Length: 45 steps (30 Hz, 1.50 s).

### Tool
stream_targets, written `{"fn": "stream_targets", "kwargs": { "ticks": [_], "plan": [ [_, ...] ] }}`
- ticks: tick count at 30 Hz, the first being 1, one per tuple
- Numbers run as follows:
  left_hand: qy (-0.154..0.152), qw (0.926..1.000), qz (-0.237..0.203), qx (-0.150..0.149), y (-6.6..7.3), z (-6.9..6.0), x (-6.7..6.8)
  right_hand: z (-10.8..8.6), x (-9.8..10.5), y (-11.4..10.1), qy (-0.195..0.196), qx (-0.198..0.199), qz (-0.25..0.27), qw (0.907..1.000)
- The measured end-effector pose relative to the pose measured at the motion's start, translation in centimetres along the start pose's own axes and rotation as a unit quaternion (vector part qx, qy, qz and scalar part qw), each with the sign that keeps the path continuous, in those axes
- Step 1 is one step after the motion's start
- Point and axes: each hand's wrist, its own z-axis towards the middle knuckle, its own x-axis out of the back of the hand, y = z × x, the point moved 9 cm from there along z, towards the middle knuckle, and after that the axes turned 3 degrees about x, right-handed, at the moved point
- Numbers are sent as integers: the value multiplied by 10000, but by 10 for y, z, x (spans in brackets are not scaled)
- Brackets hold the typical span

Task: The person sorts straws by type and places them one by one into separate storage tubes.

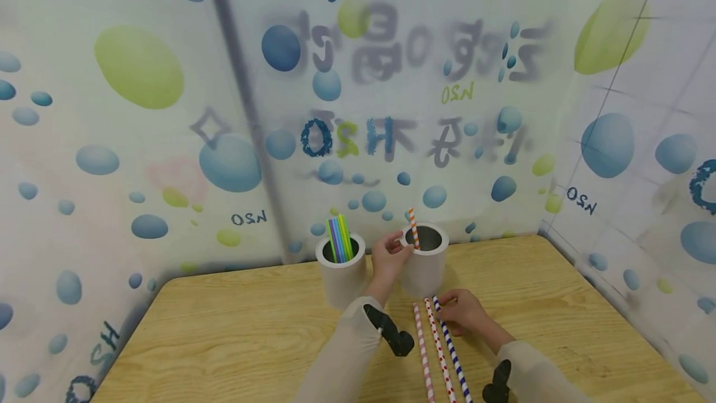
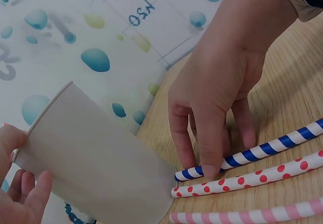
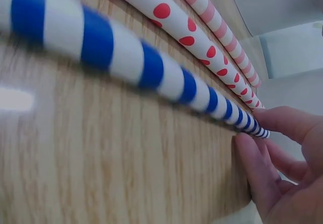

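Observation:
Two white cylindrical cups stand at the back of the table. My left hand [image 1: 388,261] holds the right-hand cup [image 1: 426,269] at its rim, fingers and thumb against its side. An orange-and-white striped paper straw [image 1: 414,229] leans inside that cup. Three more paper straws lie side by side in front of it: a pink-striped one [image 1: 423,353], a red-dotted one [image 1: 440,350] and a blue-striped one [image 1: 454,356]. My right hand [image 2: 214,90] pinches the blue-striped straw near its far end, as the right wrist view also shows.
Left of my left hand, the other white cup [image 1: 342,282] holds several thin coloured straws [image 1: 340,238]. The wooden table [image 1: 240,334] ends against a printed wall covering [image 1: 313,191] behind the cups. Another wall panel [image 1: 632,254] runs along the right side.

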Motion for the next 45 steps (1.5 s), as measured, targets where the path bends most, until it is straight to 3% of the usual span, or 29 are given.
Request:
{"fn": "stream_targets", "kwargs": {
  "ticks": [14, 24, 45],
  "plan": [
    [69, 10000, -19, -22, 0, 0, 2, 1, -1, -2, 178, -21, -130, 9998],
    [36, 10000, -31, -11, 2, -2, 3, 0, 0, -2, 65, -127, -168, 9998],
    [-48, 10000, -47, -25, 1, 0, 1, 4, 11, -3, 40, 177, 364, 9992]
  ]
}}
